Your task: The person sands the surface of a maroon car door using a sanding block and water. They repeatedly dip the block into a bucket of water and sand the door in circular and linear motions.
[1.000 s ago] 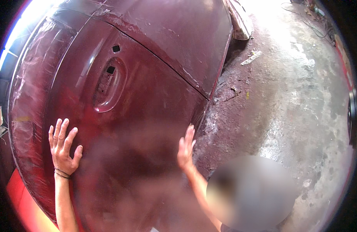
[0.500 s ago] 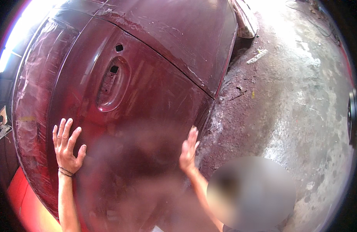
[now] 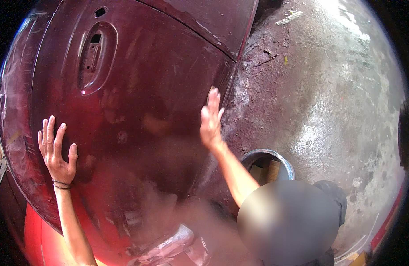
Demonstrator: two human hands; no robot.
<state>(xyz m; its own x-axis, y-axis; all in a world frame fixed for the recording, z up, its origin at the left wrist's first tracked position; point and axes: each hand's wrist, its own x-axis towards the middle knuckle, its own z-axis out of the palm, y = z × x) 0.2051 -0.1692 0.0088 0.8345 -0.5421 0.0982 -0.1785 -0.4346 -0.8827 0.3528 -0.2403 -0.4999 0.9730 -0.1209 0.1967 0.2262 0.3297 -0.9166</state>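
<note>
A dark red car door panel fills the left and middle, with a bare handle recess near its upper left. Flat against the panel, below the recess, my left hand has its fingers spread and a dark band at the wrist. Along the panel's lower edge, beside the floor, lies my right hand, fingers straight and close together. Whether something thin is under its fingertips cannot be made out. My right forearm runs back behind a blurred round patch.
A round bucket with something brown inside stands on the stained concrete floor, right of my right forearm. Debris lies by the car's edge. Crumpled clear plastic shows low in the middle. Bright red bodywork is at lower left.
The view has shifted, so the door and both hands sit farther up and left. The bucket and crumpled plastic have come into view. Both hands stay on the panel.
</note>
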